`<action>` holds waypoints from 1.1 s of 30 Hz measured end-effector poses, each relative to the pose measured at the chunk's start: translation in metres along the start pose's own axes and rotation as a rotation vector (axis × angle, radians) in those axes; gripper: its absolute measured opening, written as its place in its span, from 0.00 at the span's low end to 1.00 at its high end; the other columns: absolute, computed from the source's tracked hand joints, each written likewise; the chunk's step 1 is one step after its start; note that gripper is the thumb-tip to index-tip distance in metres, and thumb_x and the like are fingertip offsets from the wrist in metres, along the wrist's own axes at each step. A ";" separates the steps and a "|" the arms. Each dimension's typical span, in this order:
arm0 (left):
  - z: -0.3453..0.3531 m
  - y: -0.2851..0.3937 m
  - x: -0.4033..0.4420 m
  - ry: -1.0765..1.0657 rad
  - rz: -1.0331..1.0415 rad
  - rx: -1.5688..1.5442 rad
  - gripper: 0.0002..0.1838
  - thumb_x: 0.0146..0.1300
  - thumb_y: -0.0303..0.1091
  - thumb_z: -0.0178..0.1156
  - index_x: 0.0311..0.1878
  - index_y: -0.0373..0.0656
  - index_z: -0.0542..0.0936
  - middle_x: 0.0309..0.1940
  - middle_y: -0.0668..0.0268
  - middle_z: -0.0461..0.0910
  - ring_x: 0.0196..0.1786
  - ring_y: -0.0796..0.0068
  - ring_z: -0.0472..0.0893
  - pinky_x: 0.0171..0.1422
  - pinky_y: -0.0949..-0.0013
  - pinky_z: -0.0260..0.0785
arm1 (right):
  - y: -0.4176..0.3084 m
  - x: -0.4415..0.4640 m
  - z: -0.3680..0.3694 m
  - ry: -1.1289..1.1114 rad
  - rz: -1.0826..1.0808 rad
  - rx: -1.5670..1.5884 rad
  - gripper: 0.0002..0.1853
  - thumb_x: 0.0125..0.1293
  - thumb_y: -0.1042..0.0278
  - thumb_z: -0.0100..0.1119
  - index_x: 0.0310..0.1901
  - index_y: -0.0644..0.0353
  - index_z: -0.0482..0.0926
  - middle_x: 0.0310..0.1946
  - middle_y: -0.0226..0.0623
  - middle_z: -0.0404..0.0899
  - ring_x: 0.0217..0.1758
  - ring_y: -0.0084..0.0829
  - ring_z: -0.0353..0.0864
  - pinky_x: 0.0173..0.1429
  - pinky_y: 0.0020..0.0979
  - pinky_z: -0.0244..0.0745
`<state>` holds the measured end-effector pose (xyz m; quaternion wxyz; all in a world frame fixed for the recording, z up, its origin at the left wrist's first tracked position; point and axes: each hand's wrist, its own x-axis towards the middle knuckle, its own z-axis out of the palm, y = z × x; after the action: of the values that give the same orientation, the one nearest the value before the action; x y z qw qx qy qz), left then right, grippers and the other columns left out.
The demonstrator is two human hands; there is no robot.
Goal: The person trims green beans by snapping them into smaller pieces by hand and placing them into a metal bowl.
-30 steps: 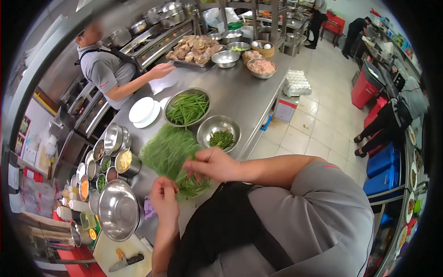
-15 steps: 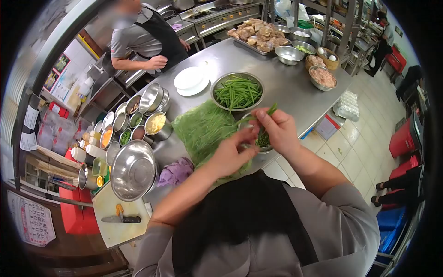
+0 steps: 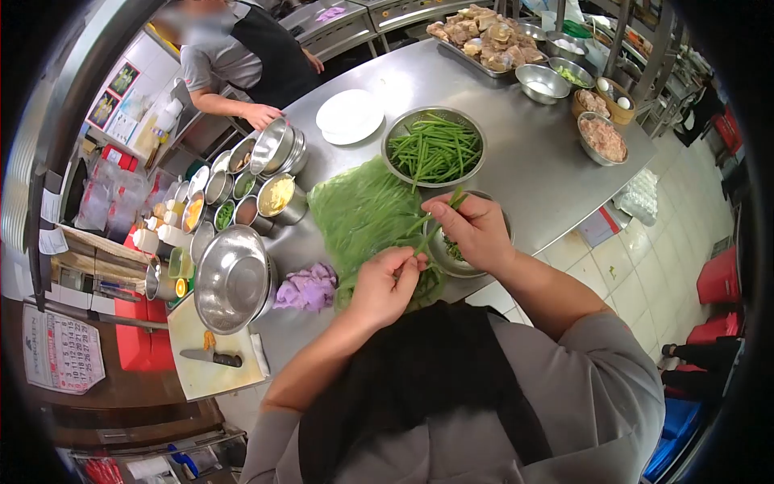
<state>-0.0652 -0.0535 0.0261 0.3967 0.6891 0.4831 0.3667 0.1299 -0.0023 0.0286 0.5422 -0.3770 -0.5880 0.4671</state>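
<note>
My left hand (image 3: 385, 284) is closed in a pinch on the lower end of a green bean (image 3: 431, 235), over the near edge of a clear bag of green beans (image 3: 355, 206). My right hand (image 3: 477, 232) pinches the same bean higher up, with its tip poking out above the fingers. Below the right hand, partly covered by it, is a steel bowl (image 3: 506, 235) with small green bits inside. Just beyond my hands sits a steel colander (image 3: 479, 165) heaped with green beans (image 3: 434, 148).
To the left stand a large steel bowl (image 3: 234, 278), a purple cloth (image 3: 306, 288) and a cutting board (image 3: 189, 327) bearing a knife (image 3: 211, 356). White plates (image 3: 351, 115) lie farther back. A co-worker's hand (image 3: 262, 115) is at stacked bowls (image 3: 274, 145). A meat tray (image 3: 488, 40) sits at the far end.
My hands have moved apart, left hand lower, and the bean between them now shows more clearly. The co-worker's hand has reached the stacked bowls. My view has shifted slightly.
</note>
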 end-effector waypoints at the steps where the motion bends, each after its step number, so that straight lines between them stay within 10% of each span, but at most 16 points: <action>1: -0.005 -0.001 0.001 0.019 0.071 0.098 0.08 0.72 0.26 0.54 0.44 0.34 0.82 0.35 0.61 0.85 0.39 0.72 0.84 0.47 0.69 0.77 | -0.001 0.002 0.002 -0.013 0.050 0.030 0.11 0.76 0.64 0.59 0.47 0.61 0.86 0.28 0.24 0.79 0.27 0.13 0.72 0.30 0.19 0.68; 17: -0.011 0.045 -0.001 0.063 0.573 0.309 0.05 0.58 0.22 0.61 0.37 0.41 0.83 0.31 0.62 0.83 0.34 0.60 0.83 0.40 0.62 0.75 | -0.027 0.026 -0.020 0.015 0.236 0.409 0.13 0.76 0.62 0.58 0.46 0.63 0.86 0.29 0.29 0.80 0.25 0.18 0.76 0.29 0.21 0.72; 22: 0.012 0.028 0.026 0.039 0.530 0.414 0.09 0.60 0.30 0.67 0.43 0.43 0.86 0.32 0.62 0.84 0.37 0.58 0.84 0.41 0.58 0.76 | -0.075 0.049 -0.043 0.246 -0.381 0.000 0.14 0.74 0.60 0.61 0.45 0.64 0.86 0.27 0.28 0.78 0.25 0.20 0.77 0.30 0.22 0.71; 26: 0.027 0.048 0.047 0.051 0.493 0.546 0.21 0.60 0.36 0.70 0.57 0.45 0.82 0.50 0.56 0.83 0.44 0.55 0.85 0.51 0.60 0.78 | -0.064 0.098 -0.056 0.303 -0.674 -0.664 0.14 0.68 0.58 0.67 0.49 0.58 0.86 0.28 0.34 0.79 0.27 0.28 0.79 0.32 0.27 0.75; 33: 0.007 0.026 0.014 -0.175 0.176 0.356 0.23 0.60 0.31 0.71 0.59 0.42 0.80 0.46 0.58 0.83 0.42 0.65 0.85 0.49 0.65 0.77 | 0.029 0.103 -0.081 -0.069 -0.308 -1.016 0.17 0.63 0.65 0.67 0.54 0.54 0.84 0.43 0.40 0.82 0.44 0.40 0.84 0.50 0.40 0.79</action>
<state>-0.0452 -0.0470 0.0485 0.2757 0.8168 0.4421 0.2478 0.1953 0.1145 0.0286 0.3339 -0.4859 -0.8061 0.0506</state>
